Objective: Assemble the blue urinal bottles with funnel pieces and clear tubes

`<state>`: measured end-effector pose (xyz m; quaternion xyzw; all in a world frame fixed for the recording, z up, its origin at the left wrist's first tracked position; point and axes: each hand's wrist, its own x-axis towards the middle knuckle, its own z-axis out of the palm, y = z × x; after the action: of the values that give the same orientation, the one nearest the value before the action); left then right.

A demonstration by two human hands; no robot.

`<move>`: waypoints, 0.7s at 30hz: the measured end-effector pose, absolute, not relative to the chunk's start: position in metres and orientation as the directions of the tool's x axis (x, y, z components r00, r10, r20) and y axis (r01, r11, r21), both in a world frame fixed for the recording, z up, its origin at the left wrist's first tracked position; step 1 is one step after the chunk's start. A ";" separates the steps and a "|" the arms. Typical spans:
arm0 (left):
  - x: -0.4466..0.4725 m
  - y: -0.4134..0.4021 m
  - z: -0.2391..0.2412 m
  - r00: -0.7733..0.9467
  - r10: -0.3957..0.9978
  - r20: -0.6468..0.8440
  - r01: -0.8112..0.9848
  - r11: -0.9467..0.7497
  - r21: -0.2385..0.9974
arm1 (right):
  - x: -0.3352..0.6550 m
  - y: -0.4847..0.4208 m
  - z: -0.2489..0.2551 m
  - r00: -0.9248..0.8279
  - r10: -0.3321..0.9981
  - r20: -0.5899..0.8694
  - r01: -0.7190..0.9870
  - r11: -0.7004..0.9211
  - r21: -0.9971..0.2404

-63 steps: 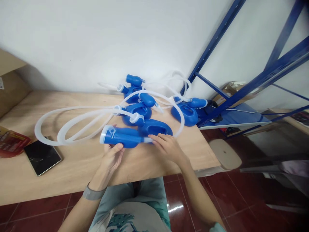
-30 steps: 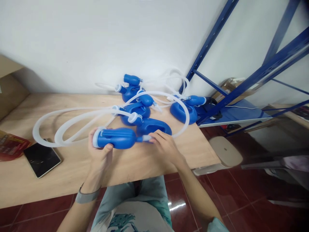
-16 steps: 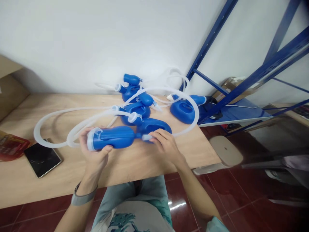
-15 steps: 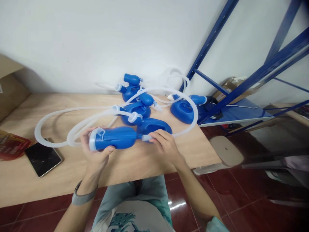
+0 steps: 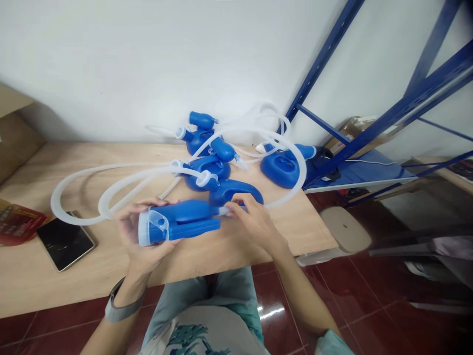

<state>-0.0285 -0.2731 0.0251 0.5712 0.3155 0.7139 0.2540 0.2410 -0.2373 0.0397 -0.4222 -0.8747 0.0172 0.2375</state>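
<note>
My left hand [image 5: 138, 236] is wrapped round the wide, capped end of a blue urinal funnel [image 5: 188, 212] held level above the table. A translucent cap [image 5: 145, 228] covers that end, and a flat blue strip runs along its near side. At the narrow tip, the fingers of my right hand [image 5: 251, 219] pinch the end of a translucent hose [image 5: 299, 167], which loops up and back behind the hands. Fingers partly hide the joint between tip and hose. Just beyond lies a blue urinal bottle [image 5: 236, 190] with a hose fitted at its capped mouth [image 5: 204, 178].
Several similar blue bottles and hoses crowd the back of the wooden table [image 5: 103, 276], one bottle [image 5: 280, 170] at the right. A phone [image 5: 65, 241] and a red-labelled container [image 5: 18, 222] lie left, near a cardboard box [image 5: 18, 143]. Blue shelving [image 5: 354, 133] and a stool [image 5: 345, 229] stand right.
The funnel has rolled in my left hand, so its flat strip now faces nearer me. My left hand has shifted slightly; my right hand still pinches the hose end.
</note>
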 end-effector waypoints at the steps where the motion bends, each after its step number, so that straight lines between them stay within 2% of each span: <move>1: -0.030 -0.273 0.025 -0.214 0.726 0.654 -0.006 -0.670 0.742 | 0.241 -0.238 0.040 -0.539 0.739 0.404 0.707 0.658 -0.259; 5: -0.033 -0.272 0.021 -0.208 0.761 0.614 -0.059 -0.637 0.769 | 0.241 -0.241 0.044 -0.535 0.728 0.428 0.654 0.678 -0.336; 8: -0.036 -0.269 0.015 -0.187 0.758 0.625 -0.094 -0.647 0.757 | 0.242 -0.244 0.047 -0.532 0.706 0.468 0.659 0.692 -0.296; 13: -0.035 -0.263 0.003 -0.148 0.726 0.672 -0.041 -0.683 0.729 | 0.248 -0.243 0.052 -0.548 0.614 0.568 0.607 0.759 -0.234; 18: -0.027 -0.265 0.000 -0.150 0.675 0.722 -0.004 -0.731 0.682 | 0.253 -0.239 0.058 -0.560 0.532 0.634 0.487 0.831 -0.267; 21: -0.021 -0.268 0.002 -0.164 0.658 0.735 0.023 -0.743 0.669 | 0.254 -0.239 0.062 -0.568 0.540 0.621 0.442 0.837 -0.323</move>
<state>-0.0205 -0.2677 0.0023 0.6064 0.2805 0.7096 0.2237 0.2541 -0.2389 0.0624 -0.2779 -0.8831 0.0659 0.3722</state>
